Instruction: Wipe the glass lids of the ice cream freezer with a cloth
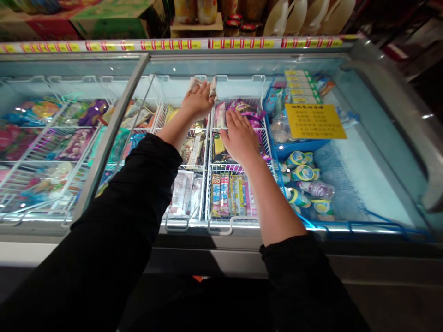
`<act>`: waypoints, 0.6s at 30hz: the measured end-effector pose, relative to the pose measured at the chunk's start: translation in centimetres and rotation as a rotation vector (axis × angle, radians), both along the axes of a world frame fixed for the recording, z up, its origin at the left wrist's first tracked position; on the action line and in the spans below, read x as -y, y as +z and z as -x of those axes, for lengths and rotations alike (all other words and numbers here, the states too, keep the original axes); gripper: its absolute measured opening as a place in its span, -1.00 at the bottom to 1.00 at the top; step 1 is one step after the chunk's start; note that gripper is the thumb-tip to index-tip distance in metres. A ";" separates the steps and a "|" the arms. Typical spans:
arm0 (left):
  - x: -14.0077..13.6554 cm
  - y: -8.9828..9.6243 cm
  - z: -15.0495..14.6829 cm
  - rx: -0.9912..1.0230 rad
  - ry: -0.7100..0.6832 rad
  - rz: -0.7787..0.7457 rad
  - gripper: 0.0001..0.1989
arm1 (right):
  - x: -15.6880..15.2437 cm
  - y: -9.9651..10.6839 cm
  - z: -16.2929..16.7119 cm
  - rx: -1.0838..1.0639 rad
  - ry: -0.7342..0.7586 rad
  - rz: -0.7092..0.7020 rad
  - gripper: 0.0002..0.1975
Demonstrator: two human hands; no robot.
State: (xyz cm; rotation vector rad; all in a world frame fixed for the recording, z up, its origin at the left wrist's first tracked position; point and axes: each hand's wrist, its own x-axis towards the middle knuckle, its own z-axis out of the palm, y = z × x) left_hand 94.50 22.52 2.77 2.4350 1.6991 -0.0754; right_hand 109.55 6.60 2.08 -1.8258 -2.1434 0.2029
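Note:
My left hand (199,101) reaches to the far side of a chest freezer. It presses a crumpled white cloth (213,86) against what looks like the sliding glass lid (349,180); the cloth shows around the fingers and is partly hidden by them. Nearer to me and to the right, my right hand (241,138) lies palm down with its fingers stretched out, apparently on the same glass, holding nothing. Below both hands, white wire baskets (206,184) contain packaged frozen treats, with wrapped ice bars (224,193) at the front.
A yellow sign (315,121) is on the glass at right, above a blue basket (304,150) and several small tubs (302,173). A grey handle (408,92) runs down the right end. A metal lid frame (110,133) crosses at left. Behind stand price labels (238,43) and jars (206,11).

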 end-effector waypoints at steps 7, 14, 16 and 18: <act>5.6 -0.9 4.5 0.186 -0.230 -0.081 -0.23 | 0.0 -0.4 -0.5 0.012 0.022 -0.004 -0.30; -3.3 -0.1 6.9 0.197 0.067 -0.056 -0.08 | 0.1 -0.5 -0.5 0.024 0.043 0.037 -0.31; -4.8 0.3 5.0 0.157 0.113 -0.035 -0.03 | 0.1 -0.4 -0.5 0.021 0.041 0.033 -0.31; -4.7 0.3 2.9 0.151 0.114 -0.026 -0.04 | 0.1 -0.3 -0.5 0.019 0.038 0.028 -0.31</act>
